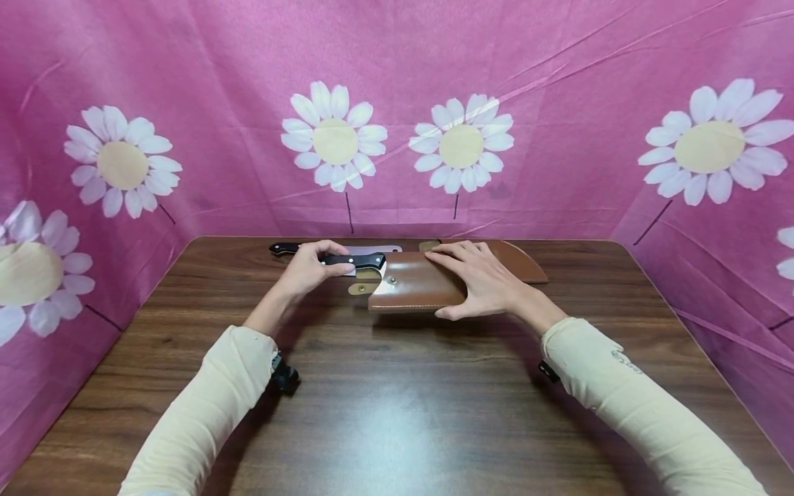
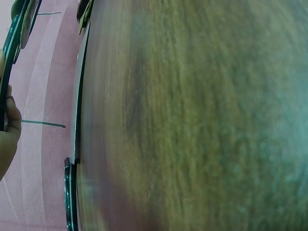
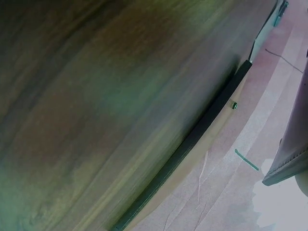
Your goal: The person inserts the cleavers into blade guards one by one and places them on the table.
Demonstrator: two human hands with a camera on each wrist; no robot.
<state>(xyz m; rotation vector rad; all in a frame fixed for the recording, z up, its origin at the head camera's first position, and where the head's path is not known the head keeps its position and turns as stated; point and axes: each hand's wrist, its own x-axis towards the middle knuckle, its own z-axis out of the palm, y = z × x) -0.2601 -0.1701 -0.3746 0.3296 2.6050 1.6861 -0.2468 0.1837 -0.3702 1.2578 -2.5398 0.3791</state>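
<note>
My left hand (image 1: 310,267) pinches the black riveted handle (image 1: 372,260) of a knife between thumb and fingers. This handle sits at the mouth of a brown leather knife sheath (image 1: 412,282), and the blade is hidden in it. My right hand (image 1: 486,281) grips the sheath's right part, thumb at the near edge and fingers over the top. The held sheath is raised above the table, with a snap strap (image 1: 362,288) hanging off its left end. In the left wrist view, the left hand (image 2: 10,125) shows at the left edge.
Behind the hands, a second knife (image 1: 375,249) with a black handle lies along the back of the wooden table (image 1: 384,399). A second brown sheath (image 1: 524,265) lies at the back right. Pink cloth (image 1: 397,48) with printed daisies hangs around the table's back and sides.
</note>
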